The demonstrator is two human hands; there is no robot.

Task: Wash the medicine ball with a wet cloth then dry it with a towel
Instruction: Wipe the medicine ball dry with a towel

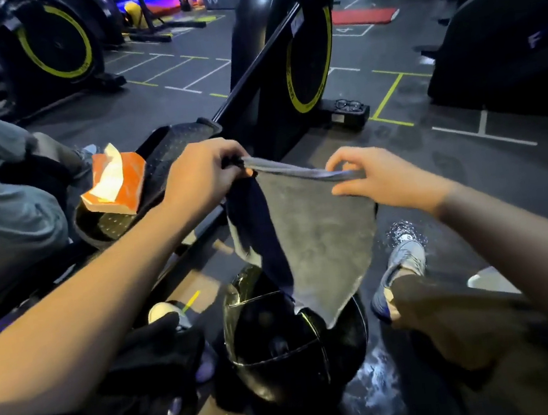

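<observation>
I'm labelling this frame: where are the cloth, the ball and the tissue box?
cloth [317, 236], head view, middle of its grey face.
ball [283, 347], head view, glossy black top.
tissue box [131, 180], head view, orange top.

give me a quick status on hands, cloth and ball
Left hand and right hand pinch the grey cloth by its top edge, spread above the black medicine ball on the wet floor. Nothing between cloth and ball.

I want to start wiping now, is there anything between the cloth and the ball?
Nothing visible. Both hands, left and right, hold the cloth by its top edge, and it hangs directly over the ball.
</observation>
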